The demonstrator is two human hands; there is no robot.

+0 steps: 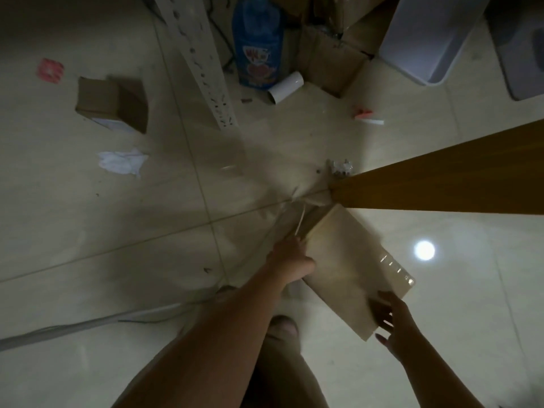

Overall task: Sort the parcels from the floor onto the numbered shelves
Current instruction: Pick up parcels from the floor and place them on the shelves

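A long flat cardboard parcel (347, 266) with clear tape across its right end is held low over the tiled floor, beside a wooden panel. My left hand (290, 257) grips its left long edge near the far end. My right hand (391, 322) holds the near end, fingers spread against the cardboard. A small open cardboard box (113, 104) with a white label lies on the floor at the far left. No numbered shelf shows in this view.
A perforated white metal rail (203, 63) leans across the top. A blue bag (259, 45), a white roll (287, 86), brown cartons (332, 54) and a pale bin (426, 39) crowd the back. The wooden panel (441, 178) stands right. Paper scraps (122, 163) and a cable (88, 322) litter the floor.
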